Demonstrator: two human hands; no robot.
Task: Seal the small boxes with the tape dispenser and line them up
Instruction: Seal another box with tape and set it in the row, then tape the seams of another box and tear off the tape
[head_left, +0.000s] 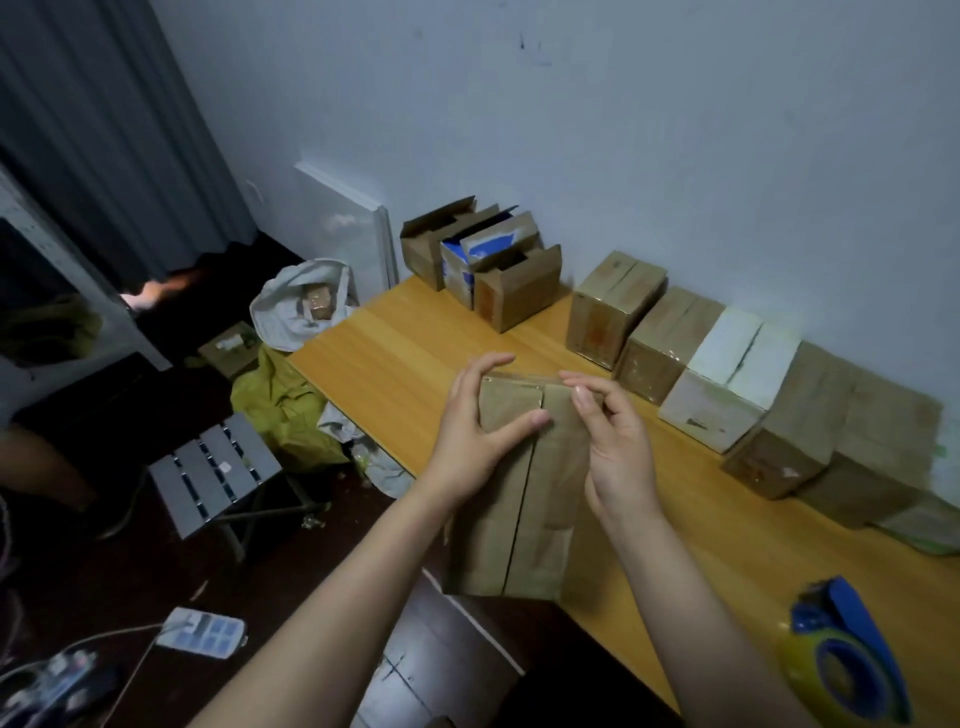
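A brown cardboard box (524, 509) is held above the front edge of the wooden table (395, 338), its flap seam facing me. My left hand (478, 421) grips its far left corner, thumb across the top flap. My right hand (613, 441) pinches the far right flap edge with curled fingers. A blue and yellow tape dispenser (847, 660) lies on the table at the near right, apart from both hands. Several closed boxes (722, 369) stand in a row along the wall.
Three open boxes (483, 260) stand at the table's far left corner. Left of the table, on the dark floor, are a folding stool (218, 467), bags (291, 405) and a power strip (202, 631). A white board (353, 228) leans on the wall.
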